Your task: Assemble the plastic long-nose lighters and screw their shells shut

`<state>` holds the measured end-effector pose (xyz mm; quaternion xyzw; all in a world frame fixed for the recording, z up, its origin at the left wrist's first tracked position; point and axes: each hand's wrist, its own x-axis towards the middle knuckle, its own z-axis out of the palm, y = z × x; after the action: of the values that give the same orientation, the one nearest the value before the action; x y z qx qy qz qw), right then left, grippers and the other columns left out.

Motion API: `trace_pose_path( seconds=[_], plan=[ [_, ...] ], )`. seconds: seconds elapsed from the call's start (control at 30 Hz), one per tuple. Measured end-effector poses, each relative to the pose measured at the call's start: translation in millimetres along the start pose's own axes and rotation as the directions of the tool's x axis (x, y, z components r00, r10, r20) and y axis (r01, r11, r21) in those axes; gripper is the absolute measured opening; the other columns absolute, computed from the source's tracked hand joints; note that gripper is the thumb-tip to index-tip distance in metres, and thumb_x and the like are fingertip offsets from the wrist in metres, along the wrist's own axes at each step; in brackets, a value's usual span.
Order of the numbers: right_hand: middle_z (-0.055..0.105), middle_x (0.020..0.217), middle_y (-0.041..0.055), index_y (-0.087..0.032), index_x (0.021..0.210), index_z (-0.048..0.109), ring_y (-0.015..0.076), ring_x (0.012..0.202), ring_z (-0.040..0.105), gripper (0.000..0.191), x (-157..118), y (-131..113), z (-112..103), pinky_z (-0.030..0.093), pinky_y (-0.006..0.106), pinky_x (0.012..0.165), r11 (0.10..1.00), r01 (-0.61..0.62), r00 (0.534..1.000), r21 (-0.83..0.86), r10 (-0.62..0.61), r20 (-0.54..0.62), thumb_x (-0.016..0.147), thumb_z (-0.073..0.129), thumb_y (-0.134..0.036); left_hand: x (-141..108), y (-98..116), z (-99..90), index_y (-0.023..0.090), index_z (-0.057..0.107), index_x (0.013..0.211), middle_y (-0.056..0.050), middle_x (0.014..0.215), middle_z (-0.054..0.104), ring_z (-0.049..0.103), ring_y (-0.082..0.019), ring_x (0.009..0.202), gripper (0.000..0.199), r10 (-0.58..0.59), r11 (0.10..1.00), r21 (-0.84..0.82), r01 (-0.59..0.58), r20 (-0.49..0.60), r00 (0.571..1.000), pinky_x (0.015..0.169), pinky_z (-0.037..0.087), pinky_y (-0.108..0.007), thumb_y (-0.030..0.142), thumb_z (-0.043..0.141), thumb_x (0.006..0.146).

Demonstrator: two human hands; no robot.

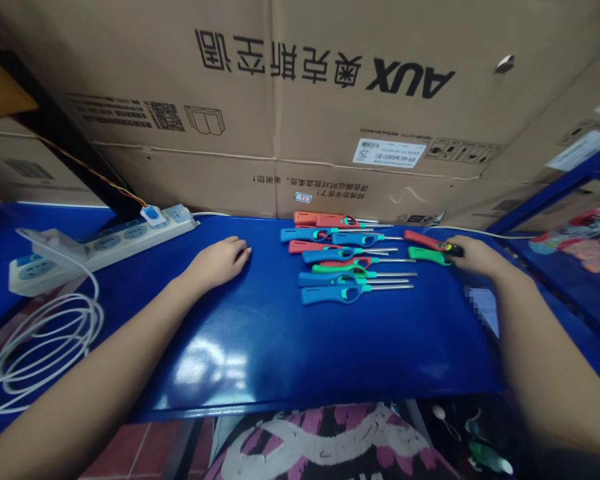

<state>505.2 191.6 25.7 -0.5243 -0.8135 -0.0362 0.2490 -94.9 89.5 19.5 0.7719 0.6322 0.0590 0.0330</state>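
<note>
Several long-nosed gas lighters (pixel 330 294) with blue, red and green handles lie in a loose stack of rows on the blue table (pixel 280 360), metal tips pointing right. To their left, my left hand (pixel 223 261) rests on the tabletop with its fingers curled in; nothing shows in it. At the right end of the rows, my right hand (pixel 473 255) is closed at the right end of a tool with a red handle and a green handle (pixel 427 255). A black and yellow part shows by its fingers. The hand hides the rest, so I cannot tell the tool's exact kind.
A large cardboard box (pixel 300 113) with upside-down print stands along the table's back. On the left lie a white power strip (pixel 125 237) with plugs and a coiled white cable (pixel 45 340). A phone-like flat object (pixel 485 310) lies beside my right forearm.
</note>
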Motion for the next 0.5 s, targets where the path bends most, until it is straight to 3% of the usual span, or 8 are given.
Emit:
trace_pose_path(
  seconds=[0.1, 0.17, 0.33, 0.5],
  plan=[
    [0.067, 0.119, 0.0084, -0.021, 0.116, 0.067, 0.0178, 0.101, 0.066, 0.023, -0.6, 17.9, -0.2, 0.057, 0.035, 0.087, 0.991, -0.086, 0.954, -0.106, 0.112, 0.279, 0.100, 0.061, -0.037, 0.9, -1.5, 1.1, 0.021, 0.055, 0.080, -0.010, 0.089, 0.062, 0.064, -0.028, 0.085, 0.038, 0.004, 1.000, -0.020, -0.004, -0.006, 1.000, 0.076, 0.048, -0.037, 0.043, 0.031, 0.098],
    [0.066, 0.122, 0.0084, -0.022, 0.117, 0.067, 0.0186, 0.105, 0.066, 0.024, 1.2, 25.1, -3.4, 0.056, 0.036, 0.089, 0.972, -0.143, 0.907, -0.185, 0.204, 0.368, 0.100, 0.060, -0.037, 1.1, -1.8, 1.2, 0.021, 0.054, 0.079, -0.010, 0.088, 0.061, 0.064, -0.028, 0.085, 0.037, 0.005, 0.999, -0.032, -0.005, -0.011, 1.000, 0.075, 0.047, -0.037, 0.045, 0.032, 0.098],
    [0.063, 0.129, 0.0090, -0.023, 0.123, 0.065, 0.0212, 0.112, 0.064, 0.029, 4.5, 23.7, -9.2, 0.056, 0.038, 0.092, 0.905, -0.254, 0.828, -0.341, 0.385, 0.408, 0.098, 0.064, -0.037, 0.8, -0.6, 0.7, 0.022, 0.051, 0.078, -0.010, 0.087, 0.060, 0.062, -0.029, 0.083, 0.036, -0.003, 0.998, -0.063, 0.002, -0.020, 1.000, 0.072, 0.046, -0.038, 0.046, 0.031, 0.097],
    [0.063, 0.130, 0.0082, -0.025, 0.124, 0.064, 0.0217, 0.114, 0.064, 0.029, 10.3, 7.5, -11.7, 0.055, 0.038, 0.093, 0.872, -0.302, 0.787, -0.386, 0.457, 0.415, 0.097, 0.065, -0.036, 2.6, -2.7, 2.9, 0.022, 0.050, 0.076, -0.010, 0.084, 0.061, 0.062, -0.029, 0.082, 0.038, -0.012, 0.994, -0.113, 0.007, -0.037, 0.999, 0.075, 0.046, -0.039, 0.046, 0.030, 0.097]
  ],
)
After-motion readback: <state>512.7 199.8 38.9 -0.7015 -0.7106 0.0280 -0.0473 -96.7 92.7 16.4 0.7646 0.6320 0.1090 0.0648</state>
